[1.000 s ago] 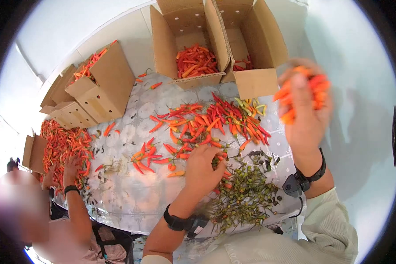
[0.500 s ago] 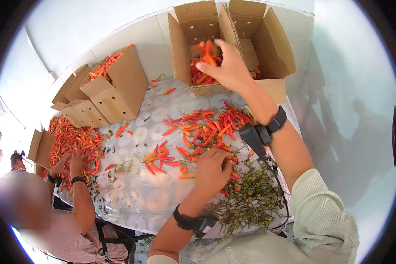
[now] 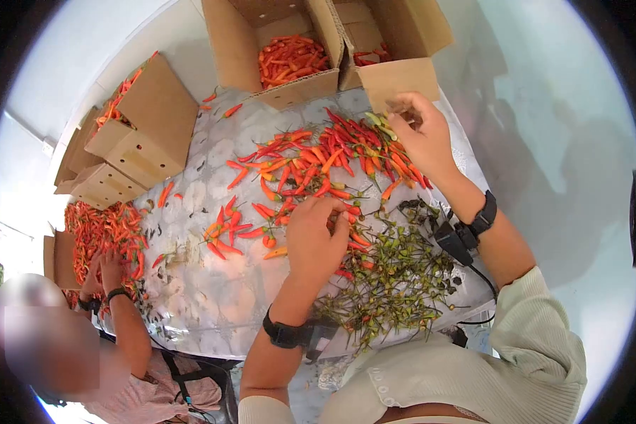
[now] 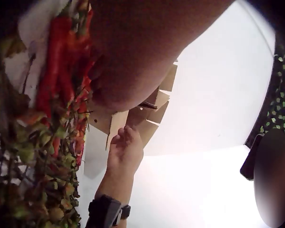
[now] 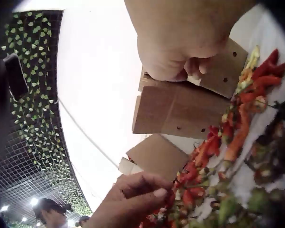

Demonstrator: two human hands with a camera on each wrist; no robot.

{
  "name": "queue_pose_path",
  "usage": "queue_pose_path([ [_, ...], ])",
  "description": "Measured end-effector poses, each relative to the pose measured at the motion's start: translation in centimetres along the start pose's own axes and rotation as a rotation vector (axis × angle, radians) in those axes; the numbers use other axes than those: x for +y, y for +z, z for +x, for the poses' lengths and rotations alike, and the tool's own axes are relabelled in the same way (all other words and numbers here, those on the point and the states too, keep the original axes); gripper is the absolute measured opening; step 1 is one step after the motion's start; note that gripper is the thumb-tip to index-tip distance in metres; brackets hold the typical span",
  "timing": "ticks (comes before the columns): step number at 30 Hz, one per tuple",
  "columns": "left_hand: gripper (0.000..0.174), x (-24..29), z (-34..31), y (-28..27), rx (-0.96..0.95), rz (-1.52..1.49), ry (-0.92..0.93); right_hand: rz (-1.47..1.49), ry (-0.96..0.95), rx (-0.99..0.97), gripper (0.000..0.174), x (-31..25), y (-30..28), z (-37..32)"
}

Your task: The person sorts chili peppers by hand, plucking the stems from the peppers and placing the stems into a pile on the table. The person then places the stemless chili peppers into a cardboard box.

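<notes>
My left hand (image 3: 316, 237) is low over the near edge of the red and orange chilies (image 3: 311, 166), fingers loosely bent. A gap shows between its thumb and fingers, and in the right wrist view the left hand (image 5: 133, 197) appears with nothing in it. To its right lies a heap of green chili stems (image 3: 396, 283). Above the far right of the table hangs my right hand (image 3: 424, 131), fingers loosely curled and empty, close to a few yellow chilies (image 3: 380, 124) and the box flap. In the left wrist view the right hand (image 4: 126, 152) overlaps the cardboard.
At the back, an open cardboard box (image 3: 230, 46) holds many chilies, and a second box (image 3: 403, 78) beside it holds fewer. More boxes (image 3: 145, 131) stand left. Another person's hands (image 3: 104, 272) work in a large chili pile (image 3: 113, 233). A wall bounds the right side.
My right hand carried a handful of chilies from the right to the back left box, let them go, and came back empty over the table. My left hand stayed by the chilies.
</notes>
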State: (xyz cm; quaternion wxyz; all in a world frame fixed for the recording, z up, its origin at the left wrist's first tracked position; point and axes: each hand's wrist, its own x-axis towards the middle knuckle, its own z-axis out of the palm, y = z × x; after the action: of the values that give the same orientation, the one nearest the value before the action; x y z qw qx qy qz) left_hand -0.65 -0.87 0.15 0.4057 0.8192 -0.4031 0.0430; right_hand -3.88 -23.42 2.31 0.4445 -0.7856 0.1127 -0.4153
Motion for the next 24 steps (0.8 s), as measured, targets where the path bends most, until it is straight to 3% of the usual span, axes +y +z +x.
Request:
queue_pose_path([
  [2, 0.010, 0.0, 0.1, 0.2, -0.008, -0.018, -0.018, -0.037, 0.043, -0.032, 0.026, 1.3, -0.5, -1.3],
  [5, 0.012, -0.5, 0.2, 0.2, 0.019, -0.030, -0.029, -0.352, -0.173, -0.144, 0.032, 2.7, -0.2, -2.8],
  [12, 0.014, -0.8, 0.2, 0.9, 0.060, -0.029, -0.023, -0.603, -0.391, -0.369, 0.042, 3.0, 0.9, -4.7],
  [18, 0.014, -0.9, 0.3, 1.0, 0.043, -0.006, -0.007, -0.315, -0.362, -0.654, 0.033, 1.3, 1.1, -4.8],
  [19, 0.014, -0.9, 0.3, 0.9, 0.045, -0.007, -0.012, -0.238, -0.428, -0.598, 0.026, 0.7, 1.1, -4.9],
  [22, 0.015, -1.0, 0.2, 1.0, 0.090, -0.064, -0.057, -0.026, -0.210, -0.537, 0.023, -0.2, 1.5, -5.1],
  [23, 0.014, -1.0, 0.1, 1.0, 0.111, -0.082, -0.065, -0.022, -0.266, -0.420, 0.019, 0.5, 1.7, -5.0],
  [24, 0.014, -0.9, 0.1, 1.1, 0.133, -0.100, -0.074, -0.031, -0.194, -0.390, 0.018, 0.6, 1.5, -4.7],
])
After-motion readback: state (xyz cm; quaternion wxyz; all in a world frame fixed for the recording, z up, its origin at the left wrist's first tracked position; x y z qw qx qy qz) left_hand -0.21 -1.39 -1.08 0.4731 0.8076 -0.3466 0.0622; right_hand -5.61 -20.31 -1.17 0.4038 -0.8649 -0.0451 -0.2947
